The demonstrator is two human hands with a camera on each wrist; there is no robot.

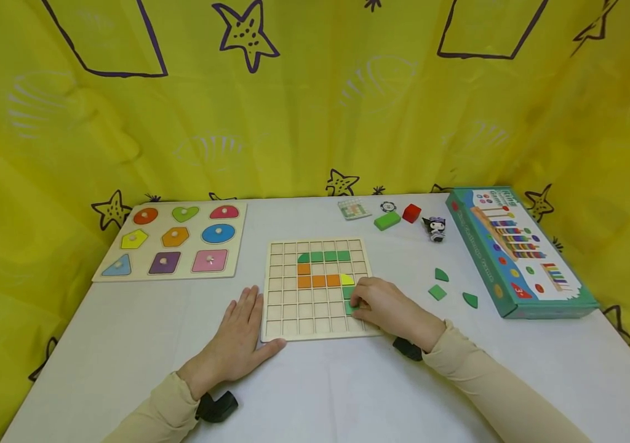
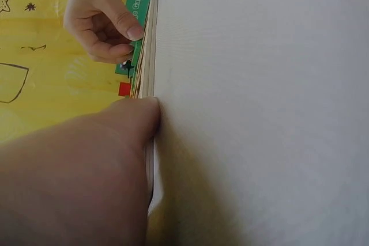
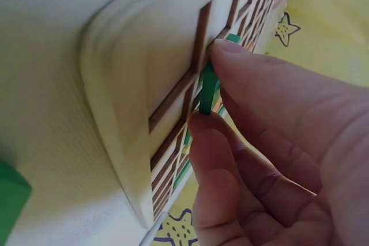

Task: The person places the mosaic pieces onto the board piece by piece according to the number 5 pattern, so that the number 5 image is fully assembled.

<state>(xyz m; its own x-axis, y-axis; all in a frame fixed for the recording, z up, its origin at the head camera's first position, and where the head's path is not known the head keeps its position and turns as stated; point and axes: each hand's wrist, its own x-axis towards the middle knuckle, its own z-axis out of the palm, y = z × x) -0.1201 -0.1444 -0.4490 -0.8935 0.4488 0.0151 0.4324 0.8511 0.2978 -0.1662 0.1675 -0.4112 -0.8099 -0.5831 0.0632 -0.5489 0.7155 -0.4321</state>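
A wooden grid board (image 1: 287, 311) lies on the white table, with green (image 1: 323, 256), orange (image 1: 318, 281) and yellow (image 1: 346, 279) tiles set in its cells. My right hand (image 1: 360, 303) rests on the board's lower right part and pinches a green tile (image 3: 209, 87) on edge between thumb and forefinger, at a cell of the grid board (image 3: 144, 102). My left hand (image 1: 243, 320) lies flat on the table beside the board's left edge. Its thumb (image 2: 135, 119) touches the board edge (image 2: 151, 56).
A shape puzzle board (image 1: 173, 240) lies at the back left. A green game box (image 1: 520, 252) stands at the right. Three loose green pieces (image 1: 437, 292) lie between box and grid. A green block (image 1: 387, 220), a red block (image 1: 411, 213), a small figure (image 1: 435, 228) and a card (image 1: 354, 209) sit behind.
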